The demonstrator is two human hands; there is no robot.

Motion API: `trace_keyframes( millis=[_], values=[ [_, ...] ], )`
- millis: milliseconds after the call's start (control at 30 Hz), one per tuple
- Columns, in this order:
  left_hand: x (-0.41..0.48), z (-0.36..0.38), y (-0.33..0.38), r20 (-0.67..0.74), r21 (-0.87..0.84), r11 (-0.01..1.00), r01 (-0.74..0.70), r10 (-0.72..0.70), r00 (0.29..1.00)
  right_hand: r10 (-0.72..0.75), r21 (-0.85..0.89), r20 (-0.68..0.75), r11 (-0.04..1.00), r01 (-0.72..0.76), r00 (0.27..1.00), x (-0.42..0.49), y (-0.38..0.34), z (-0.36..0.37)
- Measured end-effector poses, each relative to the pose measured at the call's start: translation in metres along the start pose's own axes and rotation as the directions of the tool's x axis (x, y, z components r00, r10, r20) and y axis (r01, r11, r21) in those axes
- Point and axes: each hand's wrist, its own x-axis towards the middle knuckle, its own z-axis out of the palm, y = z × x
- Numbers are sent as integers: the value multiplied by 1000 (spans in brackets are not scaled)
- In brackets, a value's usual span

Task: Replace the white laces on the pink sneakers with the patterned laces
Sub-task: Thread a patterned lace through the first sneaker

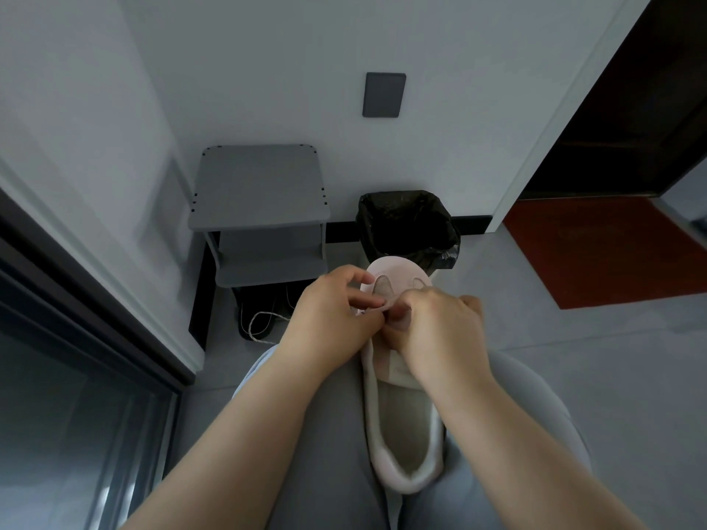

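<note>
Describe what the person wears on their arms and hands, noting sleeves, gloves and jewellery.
Both forearms are bare as far as the picture shows, with no sleeves in view. The left hand and right hand carry no gloves, and no ring, watch or bracelet is visible. Light grey trousers cover the legs beneath.

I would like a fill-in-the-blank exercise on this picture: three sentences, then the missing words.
1. The bin behind the sneaker is lined with a bag of ____ colour.
2. The mat on the floor by the doorway is ____.
3. A loose lace lies on the floor, on the ____ side of the left hand.

Missing words: black; red; left.
</note>
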Motion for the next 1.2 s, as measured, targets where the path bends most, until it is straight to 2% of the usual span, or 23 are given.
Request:
trace_keyframes(
  millis=[200, 367, 500, 633, 700, 833, 933, 1033, 1133, 1200],
  values=[
    [0, -5, -7, 40, -58, 998, 19, -17, 999, -36, -168, 3, 985, 36, 999, 1, -5, 7],
    [4, -4, -7, 53, -71, 996, 55, -51, 997, -5, -191, -11, 982, 3, 1000, 1, -6, 13],
    [3, -1, -4, 1, 1, 1000, 22, -22, 1000, 6, -183, 35, 983, 0, 999, -4, -8, 19],
    [3, -6, -5, 16, -14, 1000, 14, -14, 1000, 59, -23, -65, 998, -61, 996, -1, -8, 21],
    [1, -9, -5, 27, -33, 999, 4, -3, 1000, 49, 59, -88, 997, -44, 995, 0, -6, 22],
    [-3, -12, -3, 10, -68, 997, -29, 30, 1000, 39, 209, -51, 978, -27, 998, -2, -2, 16],
    [-5, -13, -2, -8, -51, 995, -82, 82, 997, -29, 393, -73, 918, 55, 997, -9, 8, 7],
    [-7, -13, -3, -48, -23, 988, -151, 150, 988, -129, 519, -7, 847, 114, 992, -25, 17, -9],
    [-10, -11, -3, -62, 48, 935, -352, 355, 933, -193, 660, 17, 739, 134, 981, -41, 25, -29],
    [-14, -7, 0, -31, 108, 803, -586, 592, 805, -206, 709, 22, 693, 130, 978, -48, 28, -40]
  ],
)
